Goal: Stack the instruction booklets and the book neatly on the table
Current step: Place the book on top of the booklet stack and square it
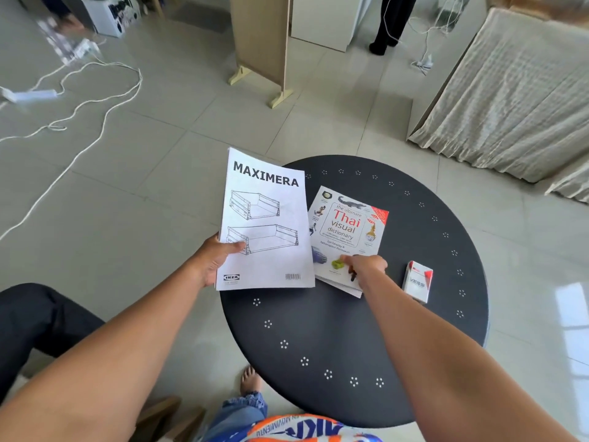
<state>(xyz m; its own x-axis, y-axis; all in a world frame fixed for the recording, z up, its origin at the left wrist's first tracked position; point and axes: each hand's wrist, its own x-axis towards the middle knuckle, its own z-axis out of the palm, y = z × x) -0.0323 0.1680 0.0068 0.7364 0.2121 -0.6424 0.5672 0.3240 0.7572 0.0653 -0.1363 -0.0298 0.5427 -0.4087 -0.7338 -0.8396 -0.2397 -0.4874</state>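
On the round black perforated metal bench (414, 237), nothing is stacked yet. The left hand (214, 260) has its grip clamped on the white MAXIMERA instruction booklet (266, 224), raised at the bench's left edge. The right hand (366, 266) presses its fingertips on the white Thai visual dictionary book (345, 224), which lies on another white booklet (345, 287).

A room in a home is shown. A floor (153, 161) of pale tiles is seen, and white cables (95, 100) are spread on it, far to the left beyond the left grip (216, 260). A bed (516, 90) covered with a cream cloth is placed far beyond the right grip (363, 266). Between them, at the back, a wooden panel (259, 43) on small feet is stood. A low round black desk (334, 330) is found under the grips.
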